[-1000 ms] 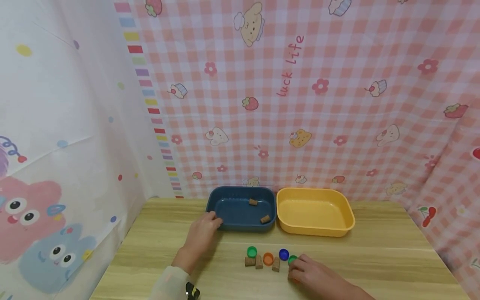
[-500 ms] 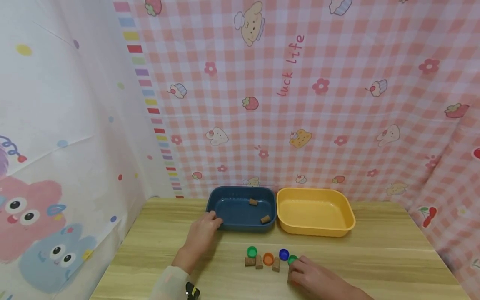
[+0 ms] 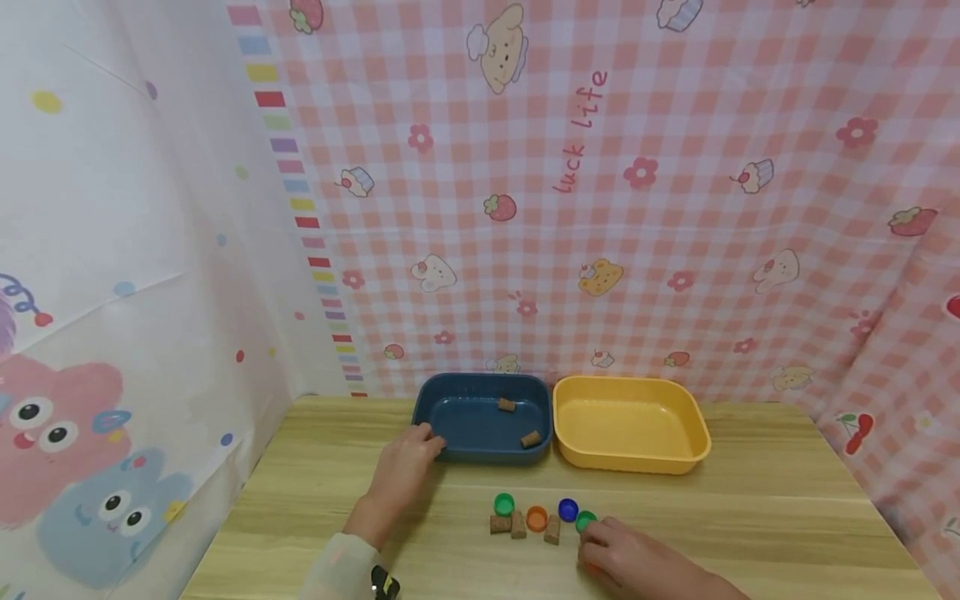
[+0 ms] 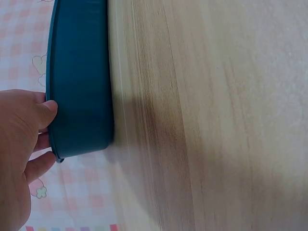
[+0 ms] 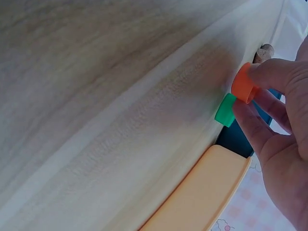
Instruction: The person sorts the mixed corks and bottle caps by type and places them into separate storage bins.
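My left hand (image 3: 406,462) grips the near left part of the dark blue tray (image 3: 480,457); in the left wrist view the thumb (image 4: 47,111) lies over its rim. Two brown corks (image 3: 531,438) lie inside that tray. Nearer me, at the right end of a loose row, my right hand (image 3: 628,553) pinches an orange cap (image 5: 242,83) between thumb and fingers, low at the tabletop. A green cap (image 5: 224,110) sits right beside the fingertips. Also in the row are a green cap (image 3: 504,504), an orange cap (image 3: 537,518), a blue cap (image 3: 567,509) and several corks (image 3: 517,525).
A yellow tray (image 3: 632,463) stands against the right side of the blue one, with nothing visible inside. The wooden table (image 3: 780,500) ends at a pink checked cloth (image 3: 675,233) behind and a white printed cloth (image 3: 150,250) on the left.
My right hand has shifted very slightly right and down, showing more of the green cap beside it. The left hand, both trays and the other caps and corks stay where they were.
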Demonstrator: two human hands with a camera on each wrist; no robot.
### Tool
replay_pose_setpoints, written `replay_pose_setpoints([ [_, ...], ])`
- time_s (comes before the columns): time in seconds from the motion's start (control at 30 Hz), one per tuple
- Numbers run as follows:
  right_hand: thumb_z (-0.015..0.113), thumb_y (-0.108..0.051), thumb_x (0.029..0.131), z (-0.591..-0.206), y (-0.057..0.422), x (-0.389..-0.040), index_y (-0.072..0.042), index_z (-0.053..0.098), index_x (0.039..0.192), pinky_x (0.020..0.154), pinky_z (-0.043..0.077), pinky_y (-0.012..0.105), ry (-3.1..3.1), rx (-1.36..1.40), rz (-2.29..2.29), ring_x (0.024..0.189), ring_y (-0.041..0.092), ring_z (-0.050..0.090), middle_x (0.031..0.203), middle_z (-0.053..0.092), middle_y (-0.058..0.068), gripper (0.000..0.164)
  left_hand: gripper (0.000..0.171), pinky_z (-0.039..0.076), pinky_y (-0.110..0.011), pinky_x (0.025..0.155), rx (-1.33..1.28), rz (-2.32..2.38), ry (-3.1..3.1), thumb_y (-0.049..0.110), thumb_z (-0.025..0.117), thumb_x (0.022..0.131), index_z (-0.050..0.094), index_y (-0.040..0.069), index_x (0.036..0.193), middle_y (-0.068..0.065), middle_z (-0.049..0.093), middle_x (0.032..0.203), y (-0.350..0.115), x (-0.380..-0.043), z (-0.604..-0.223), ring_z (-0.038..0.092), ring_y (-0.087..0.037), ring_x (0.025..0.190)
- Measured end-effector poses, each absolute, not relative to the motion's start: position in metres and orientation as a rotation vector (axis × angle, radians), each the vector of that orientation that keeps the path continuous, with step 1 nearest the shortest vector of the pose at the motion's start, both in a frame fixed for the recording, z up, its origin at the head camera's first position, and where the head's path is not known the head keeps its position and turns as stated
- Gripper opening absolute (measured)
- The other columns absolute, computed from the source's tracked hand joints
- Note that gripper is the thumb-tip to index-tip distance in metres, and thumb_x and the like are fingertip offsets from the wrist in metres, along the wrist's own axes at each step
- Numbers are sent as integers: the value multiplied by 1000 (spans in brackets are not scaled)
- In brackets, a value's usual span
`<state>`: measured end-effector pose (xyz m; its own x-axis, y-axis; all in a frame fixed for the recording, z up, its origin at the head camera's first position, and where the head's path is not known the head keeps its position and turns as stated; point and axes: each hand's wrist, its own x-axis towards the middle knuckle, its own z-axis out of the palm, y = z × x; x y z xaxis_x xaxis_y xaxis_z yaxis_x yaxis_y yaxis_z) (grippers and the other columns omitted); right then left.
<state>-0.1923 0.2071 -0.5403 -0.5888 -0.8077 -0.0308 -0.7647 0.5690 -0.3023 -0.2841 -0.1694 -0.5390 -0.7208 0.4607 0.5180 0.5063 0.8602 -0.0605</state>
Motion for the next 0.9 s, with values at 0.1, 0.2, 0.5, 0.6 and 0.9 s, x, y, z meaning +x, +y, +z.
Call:
replay_pose_setpoints([
  [0.1, 70, -19, 99, -538, 208, -192, -25, 71, 117, 79, 54, 19, 2626, -1278, -421, 92, -2, 49, 110, 60, -16, 19, 13, 51, -32, 57, -701, -114, -2502, 0, 76, 89, 77, 13, 91, -2, 54, 80, -169, -284, -539, 57, -19, 72],
  [0.2, 69, -20, 100, -535, 209, -192, -27, 70, 119, 81, 55, 20, 2613, -1228, -471, 94, -3, 50, 113, 61, -16, 21, 14, 52, -33, 58, -706, -115, -2498, -1, 75, 88, 77, 13, 92, -2, 55, 80, -169, -284, -539, 57, -19, 72],
  [0.5, 71, -13, 98, -522, 212, -195, -24, 70, 114, 80, 54, 21, 2654, -1246, -570, 94, -1, 51, 110, 62, -14, 20, 16, 50, -32, 57, -715, -113, -2472, -2, 75, 88, 77, 13, 92, -2, 54, 80, -170, -285, -540, 57, -19, 72],
  [0.6, 72, -5, 94, -521, 214, -197, -20, 68, 103, 79, 53, 21, 2742, -1446, -568, 94, 2, 53, 110, 63, -9, 18, 15, 50, -32, 57, -723, -120, -2467, -1, 76, 88, 77, 13, 93, -2, 55, 81, -171, -284, -541, 57, -19, 72],
  [0.9, 78, 9, 76, -500, 219, -218, -15, 68, 96, 79, 51, 17, 2996, -1821, -607, 87, 6, 57, 100, 62, -5, 33, 16, 51, -32, 58, -710, -141, -2500, -1, 77, 88, 77, 14, 93, -1, 55, 81, -171, -284, -540, 58, -18, 73],
])
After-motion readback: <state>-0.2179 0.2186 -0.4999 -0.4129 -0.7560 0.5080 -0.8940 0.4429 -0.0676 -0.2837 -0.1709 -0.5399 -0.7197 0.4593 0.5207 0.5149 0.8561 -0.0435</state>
